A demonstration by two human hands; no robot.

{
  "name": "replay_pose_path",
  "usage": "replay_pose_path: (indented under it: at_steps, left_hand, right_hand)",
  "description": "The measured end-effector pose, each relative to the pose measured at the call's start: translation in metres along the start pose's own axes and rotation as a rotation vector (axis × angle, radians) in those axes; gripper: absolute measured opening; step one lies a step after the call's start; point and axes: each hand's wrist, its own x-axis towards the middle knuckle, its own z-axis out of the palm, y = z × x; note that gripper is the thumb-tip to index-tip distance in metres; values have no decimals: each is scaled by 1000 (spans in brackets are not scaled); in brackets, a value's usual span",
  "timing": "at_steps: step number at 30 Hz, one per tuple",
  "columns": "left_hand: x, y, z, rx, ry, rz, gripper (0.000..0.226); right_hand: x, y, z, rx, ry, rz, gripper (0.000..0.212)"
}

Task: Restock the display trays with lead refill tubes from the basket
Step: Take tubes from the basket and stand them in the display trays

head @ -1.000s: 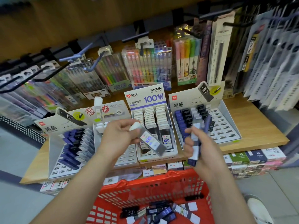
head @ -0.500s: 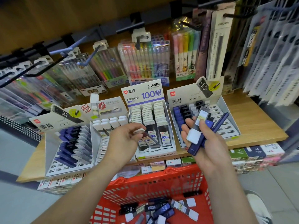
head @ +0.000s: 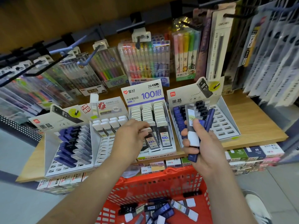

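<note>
My left hand [head: 129, 139] pinches the white cap of a clear lead refill tube [head: 149, 139] set at the front left of the middle display tray [head: 171, 149]. My right hand [head: 200, 147] grips a bundle of refill tubes [head: 192, 126], one clear with a white cap and some dark blue, held above the edge of the right tray [head: 229, 126]. A red basket [head: 161, 180] below holds several more loose tubes [head: 161, 209].
Two more display trays [head: 53, 159] with blue and white-capped tubes stand at the left on the wooden shelf [head: 258, 126]. Packs of pens hang on hooks [head: 145, 62] behind. Boxed stock [head: 252, 156] sits under the shelf. A white shoe [head: 257, 206] shows at the lower right.
My left hand has carried its clear tube forward and down into the middle tray's front row. My right hand has lifted its bundle slightly and turned it more upright.
</note>
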Motion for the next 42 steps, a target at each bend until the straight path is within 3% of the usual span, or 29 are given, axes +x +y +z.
replay_pose_path:
  at_steps: [7, 16, 19, 21, 22, 24, 27, 29, 32, 36, 37, 40, 42]
  left_hand:
    - [10, 6, 2, 117, -40, 190, 16]
    - [17, 6, 4, 174, -18, 65, 20]
    - [14, 15, -4, -64, 37, -62, 39]
    - [9, 26, -16, -426, -56, -167, 55]
    - [4, 29, -20, -488, -119, -142, 60]
    - [-4, 30, -23, -252, -173, 82, 56]
    - [-12, 21, -23, 111, -56, 318, 31]
    - [-19, 20, -23, 77, -12, 319, 29]
    - [-29, 28, -29, -92, -21, 129, 16]
    - [-42, 28, -26, -156, -16, -56, 19]
    - [-44, 29, -26, -119, -15, -60, 21]
    - [-51, 29, -24, 160, 4, 102, 24]
    - [-54, 26, -30, 227, -89, 104, 26]
  right_hand:
    - [-2, 3, 4, -106, -20, 3, 27]
    - [1, 7, -2, -156, -72, 52, 15]
    - [1, 9, -1, -248, -121, 57, 14]
    - [-1, 9, -1, -277, -172, 86, 26]
    - [-2, 10, -2, -291, -197, 103, 35]
    - [-3, 11, -3, -309, -214, 143, 51]
    - [-4, 10, 1, -304, -249, 198, 56]
    - [-4, 10, 5, -268, -295, 225, 49]
    - [-4, 15, 9, -197, -290, 226, 61]
    - [-3, 26, 20, -168, -270, 114, 58]
    - [-4, 30, 27, -206, -247, 87, 58]
    - [-7, 47, 48, -277, -98, 85, 30]
    - [-10, 56, 59, -289, -29, 77, 26]
